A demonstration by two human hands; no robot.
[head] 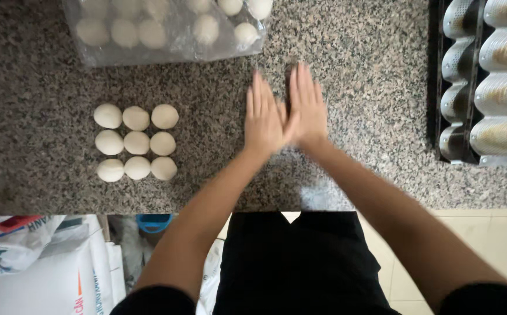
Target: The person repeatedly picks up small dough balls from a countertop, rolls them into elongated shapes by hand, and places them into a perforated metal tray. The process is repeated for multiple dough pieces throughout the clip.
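Your left hand (263,119) and your right hand (307,108) lie flat on the speckled grey granite counter (376,76), fingers straight and close together, the thumb sides overlapping near the middle of the slab, a little in from its near edge. Both palms press down; neither pinches anything you can see. Whatever is under them is covered, so you cannot tell whether a piece of dough is there.

The nearest things are the nine pale round dough balls (136,142), set in a tidy three-by-three block toward the left part of the counter, well apart from your hands and touching one another along the rows. They look soft, light and a bit tacky; they would dent under fingertips, so cup one from the sides and beneath rather than squeezing it.

At the far left edge, a clear plastic sheet (166,35) covers more dough balls, cut off by the top of the view, so their count is unknown. At the right edge, a dark perforated metal loaf tray (457,87) with long curved channels runs out of view.

Below the near edge, white printed sacks (49,274) and a blue round object (153,221) are only partly visible.
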